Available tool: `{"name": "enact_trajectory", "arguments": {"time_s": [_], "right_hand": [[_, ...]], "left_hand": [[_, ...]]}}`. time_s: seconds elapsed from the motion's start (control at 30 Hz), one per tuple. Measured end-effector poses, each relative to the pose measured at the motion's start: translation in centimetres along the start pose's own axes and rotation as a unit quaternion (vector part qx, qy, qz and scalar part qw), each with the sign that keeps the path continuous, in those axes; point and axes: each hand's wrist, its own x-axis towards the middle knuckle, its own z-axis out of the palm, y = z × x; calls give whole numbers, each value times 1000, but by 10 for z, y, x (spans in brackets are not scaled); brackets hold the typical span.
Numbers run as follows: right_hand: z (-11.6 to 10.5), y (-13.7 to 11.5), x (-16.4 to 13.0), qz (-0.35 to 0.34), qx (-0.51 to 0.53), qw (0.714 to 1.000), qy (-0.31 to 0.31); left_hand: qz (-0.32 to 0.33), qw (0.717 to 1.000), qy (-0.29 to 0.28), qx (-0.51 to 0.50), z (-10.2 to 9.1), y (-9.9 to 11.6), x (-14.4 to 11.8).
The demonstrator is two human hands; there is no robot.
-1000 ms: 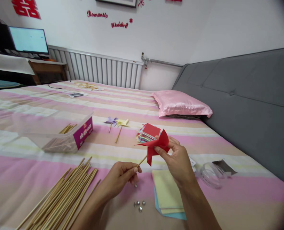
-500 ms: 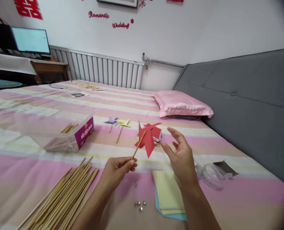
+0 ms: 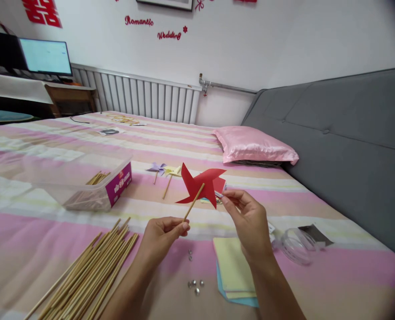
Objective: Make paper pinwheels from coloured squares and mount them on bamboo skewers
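My left hand is closed on the thin wooden stick of a red paper pinwheel, pinching it between thumb and fingers. The stick slants up to the pinwheel's middle, and the blades face away from me. Just right of the blades is my right hand, its thumb and forefinger tips drawn close together, with nothing visible between them. Below the hands, several small silvery beads lie on the bedspread. A stack of yellow and blue paper sheets rests partly under my right forearm.
Wooden sticks lie loose at front left, with more inside a clear plastic box behind. A purple pinwheel and a yellow pinwheel lie further back. Clear tape rings sit right. A pink pillow is near the grey headboard.
The red pinwheel's blades have turned on the stick. My right hand has moved slightly left toward them, and its thumb and forefinger have come together. My left hand keeps its hold.
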Motion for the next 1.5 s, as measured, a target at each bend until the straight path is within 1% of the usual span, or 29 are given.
{"name": "enact_trajectory", "arguments": {"time_s": [0.07,0.13,0.17,0.23,0.27,0.33,0.47,0.6,0.73,0.9,1.03,1.33,1.4,1.5], "right_hand": [[1,-5,-3,-23,-33,999,-14],[2,-9,-6,-92,-90,992,-11],[3,-11,-7,-142,-127,982,-2],[4,-13,-9,-239,-205,949,16],[5,-14,-9,-274,-239,931,20],[6,-13,-10,-308,-292,906,11],[8,-12,-10,-320,-350,880,-13],[8,-13,-11,-325,-369,870,-19],[8,-14,-11,-329,-368,870,-20],[9,-15,-11,-341,-342,876,-3],[8,-15,-12,-338,-339,878,2],[9,-15,-12,-336,-368,867,4],[9,-15,-12,-340,-358,869,13],[8,-14,-12,-347,-315,881,55]], "left_hand": [[-3,1000,-9,2,0,0,0],[-8,1000,-14,-1,0,0,0],[-10,1000,-17,-4,0,-1,0],[-14,999,-26,-12,-1,-2,2],[-15,999,-33,-16,-1,-3,3],[-17,999,-46,-24,-1,-6,5],[-15,998,-60,-26,-2,-7,6],[-14,997,-64,-29,-2,-6,5],[-14,997,-65,-33,-2,-7,6],[-14,997,-62,-39,-2,-8,7],[-11,997,-64,-40,-2,-9,7],[-9,997,-67,-41,-2,-8,7],[-12,997,-64,-46,-2,-7,7],[-22,997,-56,-53,-2,-5,5]]}}
